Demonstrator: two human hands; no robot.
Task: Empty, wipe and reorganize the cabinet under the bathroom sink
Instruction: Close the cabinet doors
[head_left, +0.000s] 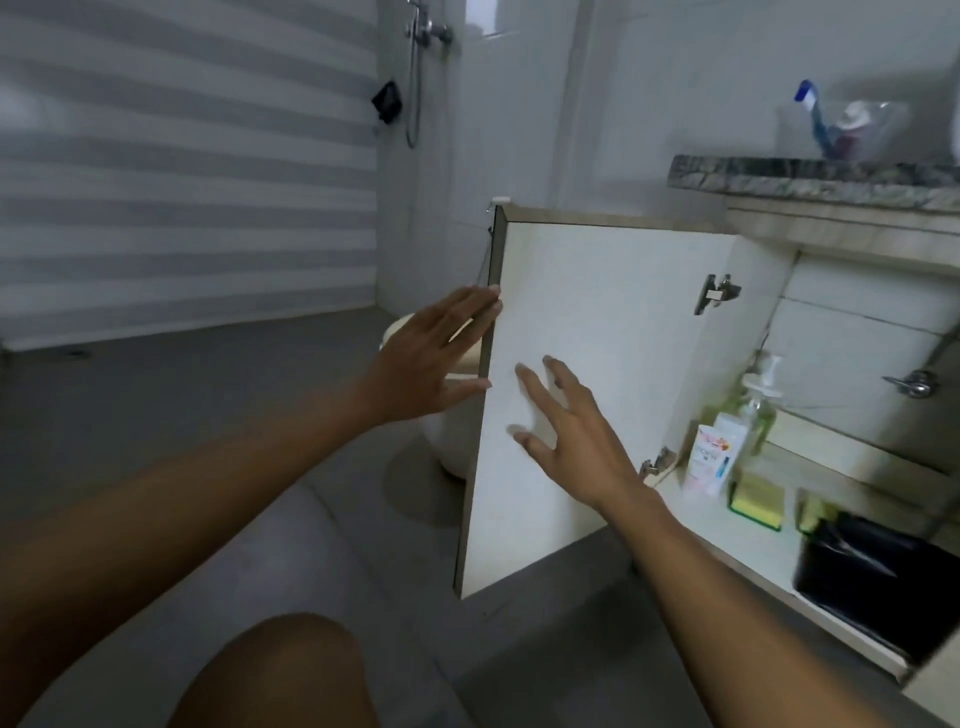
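Bare knee (270, 670) jutting low; right hand (566, 431) splaying flat, gripping nothing, on smooth white door (613, 322); left hand (431, 358) open, fingertips touching door's edge.

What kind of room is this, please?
Most likely a home bathroom: a shower fitting hangs on the tiled wall, a toilet stands behind the open cabinet door, and a toothbrush sits on the stone counter.

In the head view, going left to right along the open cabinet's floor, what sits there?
Pink-and-white tube → clear pump bottle, set slightly further back → yellow-and-green sponge → black bag. A small green item between sponge and bag overlaps both, so it is left out.
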